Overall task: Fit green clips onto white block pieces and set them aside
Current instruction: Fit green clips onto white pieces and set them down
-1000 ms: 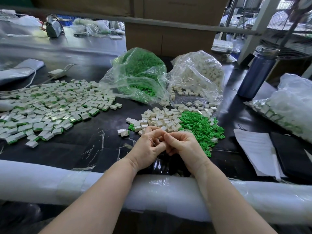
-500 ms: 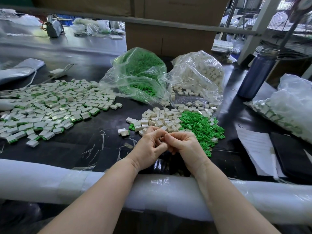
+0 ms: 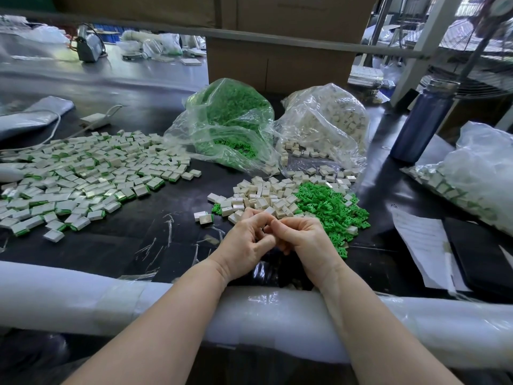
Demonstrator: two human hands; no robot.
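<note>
Where the two bare hands meet above the black tabletop (image 3: 116, 245), the left hand (image 3: 245, 244) and the right hand (image 3: 304, 240) are pressed fingertip to fingertip, all fingers curled inward; whatever piece they hold is hidden between the fingers, so cannot tell whether it is a block, a clip or both; both wrists rest on the white foam-wrapped rail (image 3: 83, 298) along the near table edge. Just beyond the knuckles lies the loose pile of small white rectangular plastic blocks (image 3: 263, 194), touching on its right the loose heap of small green plastic clips (image 3: 330, 207); two finished pieces (image 3: 204, 217), white with green edges, sit apart just left of the pile. Farther left, well apart from the hands, spreads the wide layer of assembled white blocks with green clips fitted (image 3: 83, 176), lying flat on the table. Behind the piles, the clear plastic bag of green clips (image 3: 230, 120) stands beside the clear plastic bag of white blocks (image 3: 327, 123), mouths open toward the piles, some white blocks spilling out. Right side: dark blue metal bottle (image 3: 422, 120), upright; another clear plastic bag (image 3: 477, 173) holding white and green pieces; white paper sheet (image 3: 422, 243) partly under a black flat pad (image 3: 483, 254). Far left: white cable and adapter (image 3: 94, 120).
</note>
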